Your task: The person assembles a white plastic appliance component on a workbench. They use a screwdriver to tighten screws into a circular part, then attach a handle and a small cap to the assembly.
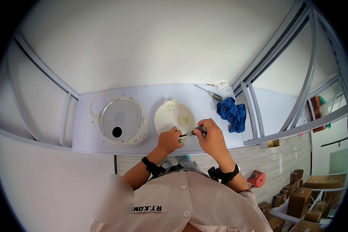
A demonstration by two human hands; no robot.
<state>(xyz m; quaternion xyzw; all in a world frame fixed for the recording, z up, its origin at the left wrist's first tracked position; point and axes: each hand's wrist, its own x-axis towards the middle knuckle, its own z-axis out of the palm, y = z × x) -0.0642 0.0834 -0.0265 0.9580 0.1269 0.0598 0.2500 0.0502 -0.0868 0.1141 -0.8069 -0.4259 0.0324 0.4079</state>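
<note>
My right hand (212, 140) is closed round the grey handle of a screwdriver (200, 130), which points left across the near rim of a round cream plastic cover (163, 118). My left hand (170, 141) is closed at that same near rim, its fingers beside a short dark shaft or tip. What those fingers hold is too small to make out. Open side up, the cover shows its hollow inside, with a pale round fitting (184, 120) at its right and a notched tab at its far edge. Left of it stands a white round appliance, like a rice cooker (121, 120), with its carrying handle swung back.
A second screwdriver (209, 92) lies at the far right of the white table (150, 149), near crumpled white tissue (222, 86) and a bunched blue cloth (232, 114). Metal frame bars rise at both table ends. A red roll (256, 179) and cardboard boxes (299, 202) are on the floor side at right.
</note>
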